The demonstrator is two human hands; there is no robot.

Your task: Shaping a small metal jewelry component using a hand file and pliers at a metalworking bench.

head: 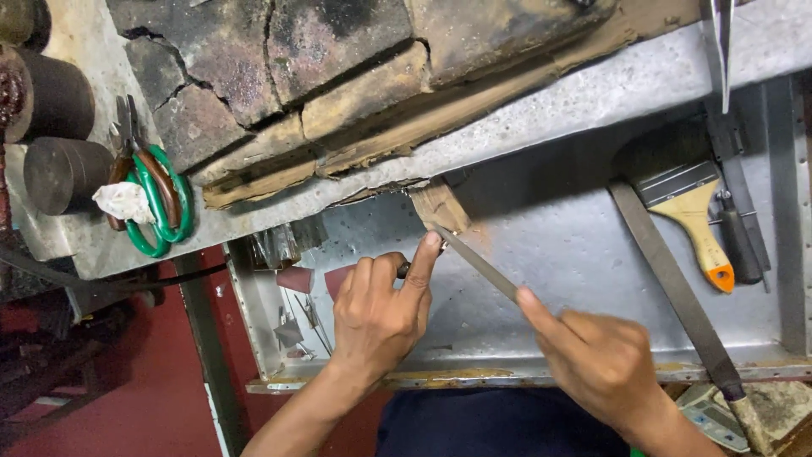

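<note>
My left hand (381,313) is closed around a small dark piece, its forefinger stretched up against the wooden bench peg (440,206) that juts from the worktop edge. My right hand (596,360) grips a thin metal file (478,262), forefinger laid along the blade. The file's tip rests at the peg beside my left forefinger. What my left hand pinches is mostly hidden by the fingers.
A metal catch tray (550,228) lies below the bench, holding a flat paintbrush (689,207), a long flat file (677,296) and a dark tool at the right. Cracked fire bricks (279,68), green-handled shears (156,199) and dark metal cylinders (59,173) sit on the worktop.
</note>
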